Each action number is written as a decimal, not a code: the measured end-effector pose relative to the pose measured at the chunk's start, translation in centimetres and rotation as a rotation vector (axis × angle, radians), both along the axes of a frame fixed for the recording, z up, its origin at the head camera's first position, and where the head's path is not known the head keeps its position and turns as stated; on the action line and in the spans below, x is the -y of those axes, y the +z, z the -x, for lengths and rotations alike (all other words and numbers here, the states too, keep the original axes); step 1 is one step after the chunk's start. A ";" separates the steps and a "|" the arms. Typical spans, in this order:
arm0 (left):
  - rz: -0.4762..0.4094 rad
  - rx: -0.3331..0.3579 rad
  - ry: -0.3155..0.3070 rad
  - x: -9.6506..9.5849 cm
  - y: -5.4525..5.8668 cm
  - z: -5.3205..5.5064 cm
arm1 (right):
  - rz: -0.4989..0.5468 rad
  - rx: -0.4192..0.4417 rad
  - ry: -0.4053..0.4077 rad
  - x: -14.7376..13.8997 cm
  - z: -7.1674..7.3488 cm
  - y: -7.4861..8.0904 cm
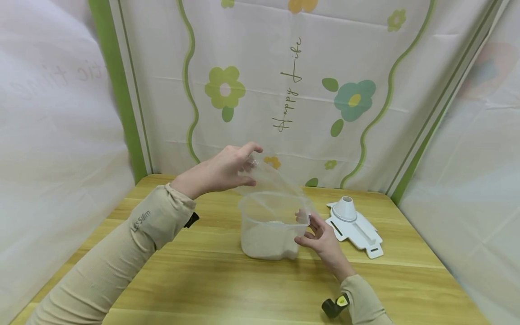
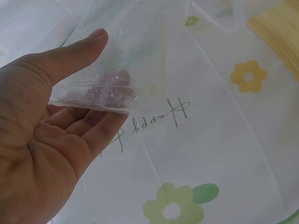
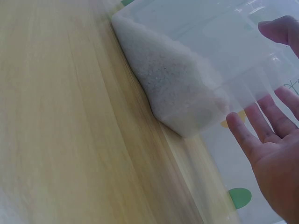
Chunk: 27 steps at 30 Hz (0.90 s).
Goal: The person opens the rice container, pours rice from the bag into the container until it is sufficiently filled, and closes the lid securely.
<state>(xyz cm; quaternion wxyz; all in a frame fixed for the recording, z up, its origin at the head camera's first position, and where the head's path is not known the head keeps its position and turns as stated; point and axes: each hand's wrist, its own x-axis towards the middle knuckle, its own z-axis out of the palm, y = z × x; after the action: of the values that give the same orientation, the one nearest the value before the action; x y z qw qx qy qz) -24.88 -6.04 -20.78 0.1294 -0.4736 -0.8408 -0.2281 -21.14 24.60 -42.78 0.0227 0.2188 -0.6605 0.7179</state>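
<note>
My left hand [image 1: 227, 169] holds up a clear plastic bag [image 2: 140, 56] by one end, thumb on one face and fingers on the other. A blurred reddish patch shows through the film beside the fingers. From there the bag slopes down to the right over a translucent plastic container [image 1: 252, 216]. White rice [image 3: 163, 70] lies inside the container, its surface slanting in the right wrist view. At the container's right corner, my right hand [image 1: 322, 246] has its thumb along the front and its fingertips [image 3: 236, 122] round the other side, close below the rim.
A flat white plastic part [image 1: 361, 230] with a cone-shaped spout lies on the wooden table [image 1: 195, 280], right of the container. Patterned fabric [image 1: 260, 90] hangs behind the table and along both sides. A black wrist device [image 1: 335, 307] sits by the right sleeve.
</note>
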 end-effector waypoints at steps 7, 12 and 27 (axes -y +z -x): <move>-0.006 0.001 0.001 -0.1 0.1 0.0 | -0.005 0.001 -0.008 0.0 -0.1 0.1; -0.005 0.006 0.005 -0.2 0.2 -0.1 | -0.005 0.002 -0.004 0.0 -0.1 0.2; -0.098 -0.064 0.073 0.3 -1.1 -1.2 | -0.003 0.020 -0.005 0.0 -0.2 0.3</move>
<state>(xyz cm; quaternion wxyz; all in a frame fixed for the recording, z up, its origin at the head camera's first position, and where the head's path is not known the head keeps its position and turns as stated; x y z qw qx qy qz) -23.72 -6.39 -21.87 0.1876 -0.4426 -0.8408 -0.2489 -20.96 24.58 -42.53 0.0176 0.2101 -0.6624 0.7188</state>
